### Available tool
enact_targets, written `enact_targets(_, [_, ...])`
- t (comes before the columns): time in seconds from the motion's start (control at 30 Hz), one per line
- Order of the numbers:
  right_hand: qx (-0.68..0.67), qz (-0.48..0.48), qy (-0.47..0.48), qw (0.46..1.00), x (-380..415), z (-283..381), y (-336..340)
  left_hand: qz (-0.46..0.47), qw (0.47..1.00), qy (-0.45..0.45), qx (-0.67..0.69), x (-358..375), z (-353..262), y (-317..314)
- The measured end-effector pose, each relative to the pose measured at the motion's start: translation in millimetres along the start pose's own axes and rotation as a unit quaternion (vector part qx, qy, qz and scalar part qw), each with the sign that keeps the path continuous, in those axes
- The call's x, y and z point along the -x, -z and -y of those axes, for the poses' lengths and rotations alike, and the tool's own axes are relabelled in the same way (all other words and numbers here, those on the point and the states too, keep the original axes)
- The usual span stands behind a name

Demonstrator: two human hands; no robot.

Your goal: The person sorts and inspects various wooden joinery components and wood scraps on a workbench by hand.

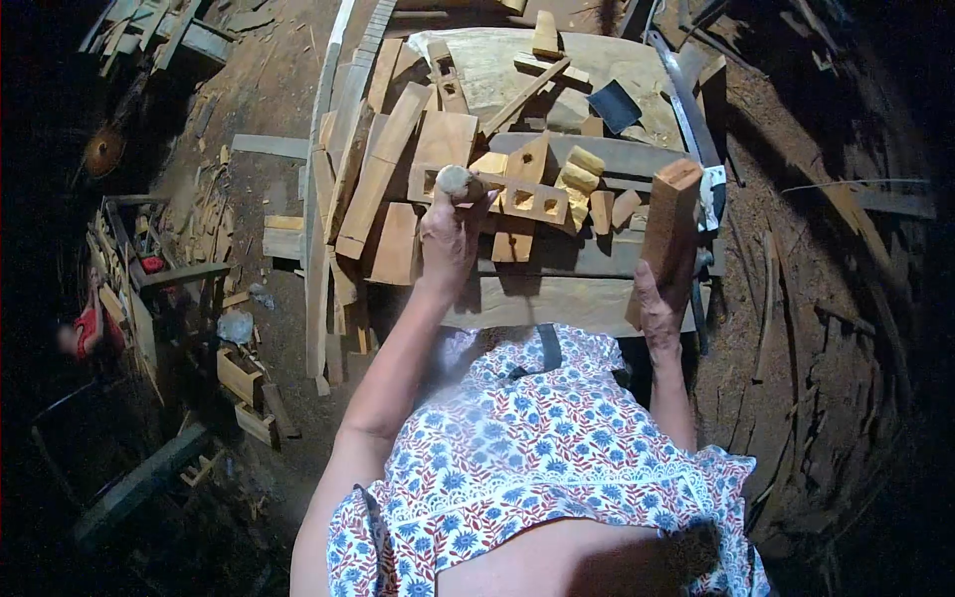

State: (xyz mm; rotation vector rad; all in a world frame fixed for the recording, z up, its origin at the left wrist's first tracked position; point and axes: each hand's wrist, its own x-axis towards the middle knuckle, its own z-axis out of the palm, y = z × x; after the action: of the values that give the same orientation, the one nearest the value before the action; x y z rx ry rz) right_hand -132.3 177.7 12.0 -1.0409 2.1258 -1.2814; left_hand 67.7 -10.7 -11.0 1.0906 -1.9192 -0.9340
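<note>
My left hand (pixel 453 234) is closed around what looks like a chisel (pixel 455 180); only its round, pale handle end shows, and the blade is hidden. Beneath that hand lies a wooden strip (pixel 537 202) with square holes cut in it. It rests across other boards, among them a crosswise piece (pixel 513 247) with a small hole. In my right hand (pixel 659 313) is a thick wooden block (pixel 672 214), gripped near its lower end and held upright at the right side of the bench. The thumb lies along the block.
A handsaw (pixel 684 104) lies along the right edge of the wooden bench (pixel 537 298). Yellowish offcuts (pixel 580 179), a dark flat piece (pixel 615 106) and several boards (pixel 383 169) cover its top. Wood scraps and a low wooden frame (pixel 184 277) are on the ground at left.
</note>
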Motion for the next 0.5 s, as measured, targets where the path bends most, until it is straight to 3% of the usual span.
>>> enact_targets(0.03, [-0.014,-0.016,0.022,1.0,-2.9,3.7,-1.1,0.003,0.998,0.056,0.001,-1.0,1.8,-5.5])
enact_targets(0.07, [-0.013,-0.017,0.02,1.0,-2.1,5.2,-0.2,0.005,0.998,0.057,0.002,-2.9,3.3,-8.1])
enact_targets(0.17, [0.049,-0.035,0.017,0.998,-1.2,16.4,2.2,-0.001,0.999,-0.035,-0.039,-10.9,3.7,-13.6])
enact_targets(0.23, [-0.088,-0.067,-0.006,0.994,-1.5,41.7,2.2,0.008,0.997,-0.059,-0.041,-13.9,-0.2,-15.7])
enact_targets(0.37, [-0.17,-0.111,-0.091,0.975,-14.7,66.1,-17.1,0.01,0.992,-0.112,-0.05,-18.1,-13.3,-24.8])
enact_targets(0.43, [0.063,-0.054,0.146,0.986,-35.7,59.6,-33.5,0.024,0.991,-0.12,-0.057,-19.7,-13.6,-31.0])
enact_targets(0.47, [0.131,0.149,0.087,0.976,-46.8,66.1,-28.7,0.022,0.991,-0.122,-0.055,-19.3,-13.1,-30.8])
enact_targets(0.5, [0.149,0.167,0.082,0.971,-48.0,74.4,-26.5,0.044,0.988,-0.122,-0.084,-18.2,-14.7,-27.9])
